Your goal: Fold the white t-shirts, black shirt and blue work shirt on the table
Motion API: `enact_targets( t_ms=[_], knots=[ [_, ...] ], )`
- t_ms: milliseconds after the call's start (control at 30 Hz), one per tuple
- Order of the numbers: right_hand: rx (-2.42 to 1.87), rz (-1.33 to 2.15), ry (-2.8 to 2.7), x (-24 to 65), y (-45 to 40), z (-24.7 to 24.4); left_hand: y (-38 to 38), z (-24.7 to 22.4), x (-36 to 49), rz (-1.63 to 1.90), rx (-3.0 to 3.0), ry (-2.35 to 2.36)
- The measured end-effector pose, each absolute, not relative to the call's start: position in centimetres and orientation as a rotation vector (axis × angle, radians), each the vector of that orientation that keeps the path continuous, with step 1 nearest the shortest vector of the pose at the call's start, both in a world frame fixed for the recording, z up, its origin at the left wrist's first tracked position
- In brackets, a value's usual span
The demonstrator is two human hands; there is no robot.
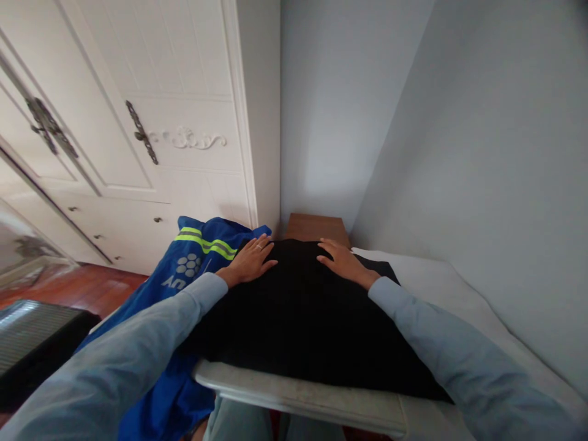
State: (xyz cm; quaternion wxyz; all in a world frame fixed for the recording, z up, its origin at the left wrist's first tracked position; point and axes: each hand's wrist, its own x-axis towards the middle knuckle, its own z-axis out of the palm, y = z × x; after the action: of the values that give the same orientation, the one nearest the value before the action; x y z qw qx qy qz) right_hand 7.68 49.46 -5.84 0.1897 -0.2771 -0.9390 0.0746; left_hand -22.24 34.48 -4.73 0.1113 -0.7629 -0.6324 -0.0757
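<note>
A white wardrobe [197, 73] stands shut, its contents hidden. Nearer, a white surface [294, 392] carries a black cloth [298, 318], laid flat, with a blue garment [158, 288] at its left. The cloth looks light and soft, best held by its far corners. The left hand [250, 260] and right hand [343, 261] rest spread on it, gripping nothing.

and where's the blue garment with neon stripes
In the head view, the blue striped garment lies left of the black cloth, partly hidden by the light-blue left sleeve.

Blue garment [209, 260]: lettering [173, 282], not clearly readable
</note>
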Motion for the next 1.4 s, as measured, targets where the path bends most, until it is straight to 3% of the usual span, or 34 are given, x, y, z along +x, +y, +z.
enact_targets(
  t_ms=[367, 967, 1200, 1400],
  knots=[
    [-0.997, 0.173, -2.823, 3.1, 50.6, -9.2, 41.0, -7.8, -15.9, -0.238, -2.476, -1.985],
    [-1.010, 0.133, -2.763, 3.8, 49.9, -9.7, 40.7, -9.2, -17.1, -0.248, -2.361, -2.060],
    [-1.155, 0.182, -2.716, 9.6, 51.6, -10.4, 37.3, -8.0, -20.3, -0.050, -2.279, -2.156],
    [-1.413, 0.064, -2.627, 16.1, 52.5, -9.4, 34.1, -6.4, -19.4, -0.111, -2.358, -2.007]
  ],
)
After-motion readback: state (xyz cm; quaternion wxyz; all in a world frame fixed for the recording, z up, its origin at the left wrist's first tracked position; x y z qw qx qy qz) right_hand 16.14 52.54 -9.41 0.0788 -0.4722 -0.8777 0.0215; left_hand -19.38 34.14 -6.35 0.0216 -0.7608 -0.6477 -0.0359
